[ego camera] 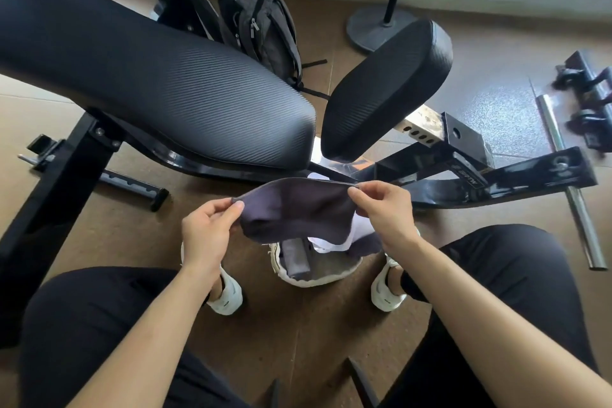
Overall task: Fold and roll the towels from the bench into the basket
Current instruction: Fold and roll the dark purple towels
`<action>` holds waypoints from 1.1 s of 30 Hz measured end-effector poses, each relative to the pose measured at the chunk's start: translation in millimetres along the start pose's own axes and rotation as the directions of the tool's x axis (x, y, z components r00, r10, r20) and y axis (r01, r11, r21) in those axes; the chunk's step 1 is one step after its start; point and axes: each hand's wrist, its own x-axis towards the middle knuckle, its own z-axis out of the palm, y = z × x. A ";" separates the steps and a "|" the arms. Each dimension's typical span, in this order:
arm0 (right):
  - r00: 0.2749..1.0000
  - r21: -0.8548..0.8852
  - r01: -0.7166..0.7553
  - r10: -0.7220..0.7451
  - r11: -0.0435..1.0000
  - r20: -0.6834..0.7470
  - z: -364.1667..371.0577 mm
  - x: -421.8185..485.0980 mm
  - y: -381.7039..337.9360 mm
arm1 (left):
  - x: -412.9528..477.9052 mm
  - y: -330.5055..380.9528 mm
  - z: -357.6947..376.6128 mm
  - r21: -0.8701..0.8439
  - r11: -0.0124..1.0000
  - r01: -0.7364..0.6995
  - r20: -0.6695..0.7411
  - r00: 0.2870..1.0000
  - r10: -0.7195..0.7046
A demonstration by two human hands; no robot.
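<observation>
Towel point(294, 209), pinched by left hand point(207, 232), right hand point(387, 212)

Even, soft daylight; wide-angle bending at the edges, sharp centre, faint glare.

Dark grey towel point(294, 209): unfolded, top edge stretched between its two upper corners, left corner lower, the rest hanging slack in the air over the basket point(311, 280). Basket: pale, soft-walled, round, standing on the floor just in front of the black padded counter point(165, 76). Contents: one grey rolled towel point(296, 257) against its left side; a crumpled white towel point(326, 243) at the far rim.
</observation>
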 end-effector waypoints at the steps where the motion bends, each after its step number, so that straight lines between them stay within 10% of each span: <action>1: 1.000 0.012 0.007 -0.007 1.000 0.001 3.2 -3.8 -1.5 | -4.0 1.5 3.0 0.001 1.000 -0.018 0.028 0.999 0.018; 33: 0.896 -0.234 0.403 -0.329 0.885 0.297 23.6 -33.6 -6.8 | -41.0 15.5 34.3 0.029 0.936 -0.352 0.493 0.819 0.293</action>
